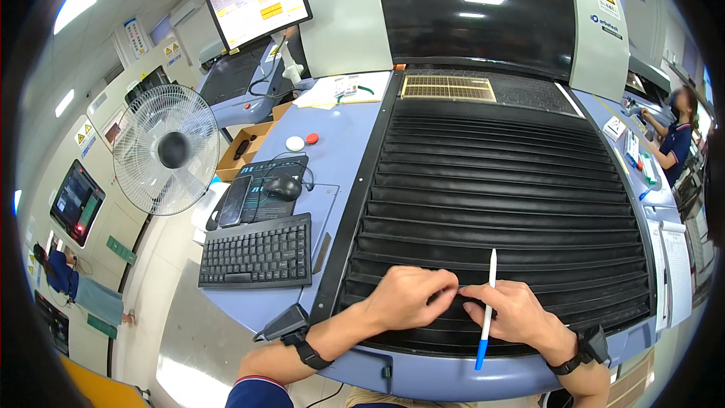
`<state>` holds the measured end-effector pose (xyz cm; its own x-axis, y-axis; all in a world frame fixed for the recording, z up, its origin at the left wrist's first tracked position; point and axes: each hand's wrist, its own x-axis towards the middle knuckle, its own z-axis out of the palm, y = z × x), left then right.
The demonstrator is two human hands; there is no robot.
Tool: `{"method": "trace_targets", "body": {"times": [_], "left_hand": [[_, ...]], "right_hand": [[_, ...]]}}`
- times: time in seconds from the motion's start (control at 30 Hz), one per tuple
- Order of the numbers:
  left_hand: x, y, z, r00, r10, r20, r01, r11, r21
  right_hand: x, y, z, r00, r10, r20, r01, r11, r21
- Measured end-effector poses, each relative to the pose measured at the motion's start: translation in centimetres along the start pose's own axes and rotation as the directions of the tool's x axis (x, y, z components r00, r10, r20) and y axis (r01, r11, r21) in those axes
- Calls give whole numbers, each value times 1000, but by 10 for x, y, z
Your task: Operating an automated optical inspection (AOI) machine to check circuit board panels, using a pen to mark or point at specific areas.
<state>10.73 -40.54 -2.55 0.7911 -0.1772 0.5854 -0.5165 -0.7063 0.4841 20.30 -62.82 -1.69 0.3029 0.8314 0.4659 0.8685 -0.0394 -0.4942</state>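
My left hand (411, 298) is over the near end of the black ribbed bellows cover (498, 204), its fingers curled into a pinch. Whatever lies in that pinch is too small or hidden to make out. Close beside it, my right hand (519, 313) holds a white pen with a blue end (492, 276), tucked between the fingers. The pen stands nearly upright in the view, blue end towards me. The right index fingertip reaches the left fingertips. At the far end of the cover lies a gold gridded panel (447, 88), away from both hands.
Left on the blue bench are a black keyboard (255, 251), a mouse (284, 187), a phone (236, 200), and red (312, 138) and white round caps. A fan (174, 149) and monitor (258, 1) stand beyond. Papers (674, 272) lie right; a co-worker (676, 136) is further off.
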Motion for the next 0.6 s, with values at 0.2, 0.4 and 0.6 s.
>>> {"method": "trace_targets", "body": {"times": [0.2, 0.4, 0.6], "left_hand": [[7, -20, -31, 950, -211, -231, 266, 934, 239], [-7, -36, -46, 907, -394, -149, 406, 720, 564], [-14, -41, -40, 878, -460, -134, 428, 628, 650]], "right_hand": [[2, 9, -4, 997, 8, -80, -9, 1000, -13], [6, 34, -27, 954, 179, -240, -192, 981, -31], [6, 54, -28, 907, 376, -190, -386, 922, -18]]}}
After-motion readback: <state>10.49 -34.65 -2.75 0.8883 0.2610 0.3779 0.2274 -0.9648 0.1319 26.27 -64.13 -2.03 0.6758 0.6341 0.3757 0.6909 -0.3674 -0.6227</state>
